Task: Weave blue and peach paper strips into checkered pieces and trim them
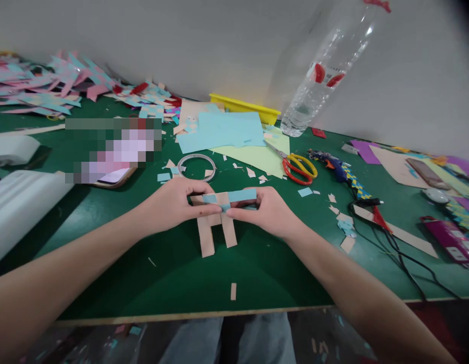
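Peach-and-blue paper strips (pixel 218 206), light, bendable, likely easily creased, held above worktop's near edge (pixel 189 317); left hand (pixel 174 202) and right hand (pixel 270 210) pinch woven crossing between thumbs and fingers, best hold; peach tails hang loose.

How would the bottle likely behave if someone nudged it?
The bottle is tall and narrow, so a push high up would probably tip it. Its clear, ridged plastic walls look thin and may dent under a squeeze. Being round, it could well roll once down. How full it is, and so its weight, I can't tell.
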The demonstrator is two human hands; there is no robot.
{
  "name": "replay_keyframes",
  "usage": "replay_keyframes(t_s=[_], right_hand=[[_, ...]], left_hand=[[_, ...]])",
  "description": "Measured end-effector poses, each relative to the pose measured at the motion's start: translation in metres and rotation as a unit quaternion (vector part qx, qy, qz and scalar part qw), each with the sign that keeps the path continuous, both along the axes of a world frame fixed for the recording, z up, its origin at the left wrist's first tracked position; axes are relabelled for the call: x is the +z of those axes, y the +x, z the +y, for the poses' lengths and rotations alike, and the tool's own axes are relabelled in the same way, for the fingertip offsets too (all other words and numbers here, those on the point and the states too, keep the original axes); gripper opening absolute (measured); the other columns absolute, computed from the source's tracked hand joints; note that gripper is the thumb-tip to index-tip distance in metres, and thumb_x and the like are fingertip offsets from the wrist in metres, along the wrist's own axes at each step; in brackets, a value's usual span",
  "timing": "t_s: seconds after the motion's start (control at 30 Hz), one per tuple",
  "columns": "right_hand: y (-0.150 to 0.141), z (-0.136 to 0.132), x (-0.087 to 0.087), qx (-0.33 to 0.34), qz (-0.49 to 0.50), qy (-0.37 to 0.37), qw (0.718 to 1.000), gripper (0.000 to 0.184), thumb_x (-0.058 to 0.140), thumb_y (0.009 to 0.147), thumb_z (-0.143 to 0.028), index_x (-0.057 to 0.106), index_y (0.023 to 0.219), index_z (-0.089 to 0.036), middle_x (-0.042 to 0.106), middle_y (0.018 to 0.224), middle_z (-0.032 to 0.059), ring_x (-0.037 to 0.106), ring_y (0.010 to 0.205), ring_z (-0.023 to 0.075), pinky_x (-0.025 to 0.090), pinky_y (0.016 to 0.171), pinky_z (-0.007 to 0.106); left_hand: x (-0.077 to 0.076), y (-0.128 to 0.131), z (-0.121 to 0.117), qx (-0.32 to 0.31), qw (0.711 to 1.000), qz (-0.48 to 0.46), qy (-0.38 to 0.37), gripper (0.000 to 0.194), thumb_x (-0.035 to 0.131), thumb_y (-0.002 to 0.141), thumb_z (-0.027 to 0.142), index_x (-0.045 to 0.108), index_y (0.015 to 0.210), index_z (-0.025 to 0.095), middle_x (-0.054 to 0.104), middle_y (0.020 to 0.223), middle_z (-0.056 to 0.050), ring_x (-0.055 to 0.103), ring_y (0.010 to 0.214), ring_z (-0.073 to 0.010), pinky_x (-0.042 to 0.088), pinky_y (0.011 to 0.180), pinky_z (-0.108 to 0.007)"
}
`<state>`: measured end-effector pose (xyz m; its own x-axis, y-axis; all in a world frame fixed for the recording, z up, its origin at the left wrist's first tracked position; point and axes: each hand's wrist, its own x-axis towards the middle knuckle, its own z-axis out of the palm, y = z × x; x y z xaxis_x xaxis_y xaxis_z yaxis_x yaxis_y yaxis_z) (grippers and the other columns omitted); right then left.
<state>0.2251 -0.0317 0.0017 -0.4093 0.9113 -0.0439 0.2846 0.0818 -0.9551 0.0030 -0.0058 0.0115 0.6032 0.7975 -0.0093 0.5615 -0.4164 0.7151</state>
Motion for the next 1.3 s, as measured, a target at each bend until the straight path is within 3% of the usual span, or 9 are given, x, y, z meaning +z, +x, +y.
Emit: replay_keyframes(t_s=[0.13,0.37,0.57,0.7,1.1,1.17,1.23,1.3], right_hand=[[-0.0036,-0.0036,-0.0016,-0.033,-0.018,0.013,0.999,0.020,0.078,0.065,-0.033,0.068,0.070,-0.016,0.065,0.064,-0.0015,0.056,0.058,0.0112,0.042,0.052,0.023],[-0.0049,-0.0048,-0.0039,-0.043,-0.011,0.002,0.999,0.022,0.073,0.070,-0.037,0.073,0.081,-0.017,0.072,0.079,0.0025,0.064,0.070,0.0170,0.047,0.061,0.027],[-0.0028,-0.0024,-0.0044,-0.064,-0.033,0.002,0.997,0.032,0.071,0.072,-0.045,0.074,0.086,-0.017,0.071,0.080,0.0041,0.062,0.072,0.0183,0.047,0.062,0.029],[-0.0022,-0.0032,-0.0034,-0.070,-0.041,0.000,0.997,0.032,0.071,0.071,-0.047,0.073,0.082,-0.017,0.070,0.076,0.0033,0.059,0.067,0.0162,0.045,0.058,0.027],[-0.0064,-0.0038,-0.0039,-0.061,-0.003,-0.005,0.998,0.023,0.073,0.071,-0.039,0.070,0.075,-0.017,0.069,0.074,0.0007,0.060,0.066,0.0132,0.046,0.059,0.025],[-0.0058,-0.0032,-0.0037,-0.064,0.006,-0.011,0.998,0.024,0.073,0.071,-0.040,0.071,0.077,-0.017,0.071,0.076,0.0018,0.063,0.069,0.0151,0.048,0.061,0.026],[-0.0049,-0.0025,-0.0035,-0.076,0.010,-0.016,0.997,0.025,0.074,0.070,-0.041,0.072,0.078,-0.017,0.072,0.078,0.0028,0.065,0.072,0.0169,0.049,0.063,0.027],[-0.0042,-0.0017,-0.0035,-0.093,0.017,-0.018,0.995,0.026,0.075,0.069,-0.040,0.072,0.079,-0.017,0.073,0.081,0.0037,0.067,0.076,0.0184,0.051,0.065,0.029]], left_hand=[[0.0019,0.0010,-0.0011,-0.004,1.000,-0.002,-0.004,0.033,0.061,0.080,0.050,0.064,0.070,0.019,0.050,0.055,0.002,0.044,0.050,-0.0114,0.032,0.048,-0.024],[-0.0022,0.0002,0.0010,0.002,1.000,-0.015,-0.004,0.033,0.060,0.082,0.050,0.065,0.075,0.018,0.055,0.061,0.002,0.048,0.055,-0.0115,0.035,0.051,-0.023],[-0.0058,-0.0017,0.0024,0.027,0.999,-0.042,-0.013,0.032,0.058,0.085,0.049,0.067,0.081,0.018,0.050,0.058,0.004,0.041,0.050,-0.0083,0.030,0.045,-0.021],[-0.0062,-0.0021,0.0018,0.029,0.998,-0.042,-0.024,0.032,0.058,0.085,0.047,0.065,0.076,0.017,0.044,0.055,0.005,0.037,0.048,-0.0074,0.027,0.043,-0.020],[-0.0050,-0.0008,0.0020,0.033,0.999,-0.025,0.000,0.034,0.058,0.085,0.047,0.067,0.075,0.016,0.050,0.054,0.003,0.041,0.049,-0.0086,0.031,0.046,-0.021],[-0.0045,-0.0006,0.0020,0.039,0.998,-0.043,-0.014,0.031,0.058,0.085,0.047,0.069,0.081,0.018,0.055,0.059,0.002,0.044,0.050,-0.0088,0.033,0.046,-0.020],[-0.0050,-0.0007,0.0020,0.048,0.994,-0.082,-0.044,0.032,0.062,0.081,0.047,0.067,0.100,0.021,0.063,0.074,0.001,0.053,0.058,-0.0106,0.039,0.049,-0.019],[-0.0059,-0.0014,0.0018,0.049,0.986,-0.128,-0.094,0.053,0.071,0.074,0.044,0.056,0.121,0.025,0.067,0.091,-0.001,0.062,0.072,-0.0150,0.048,0.057,-0.021]])
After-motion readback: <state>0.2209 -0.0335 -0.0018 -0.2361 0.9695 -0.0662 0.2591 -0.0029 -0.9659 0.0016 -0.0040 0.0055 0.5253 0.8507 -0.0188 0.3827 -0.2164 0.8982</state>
